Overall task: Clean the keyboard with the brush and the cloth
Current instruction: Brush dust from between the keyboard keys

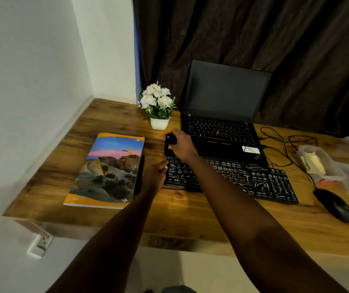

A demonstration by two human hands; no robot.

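We are just starting the brushing.
Right grip clasping the brush, left grip pinching the keyboard; white marks are showing.

The right hand covers most of the black object that it grips, so no bristles can be told. The left hand hides the left end of the keyboard. Whether its curled fingers hold anything cannot be told. The right forearm crosses the keyboard's upper left rows and conceals those keys. The key legends are too small to read. The plastic container is blurred (yellow contents, kind unclear). The mouse is also blurred. Both arms are cut off at the bottom edge.
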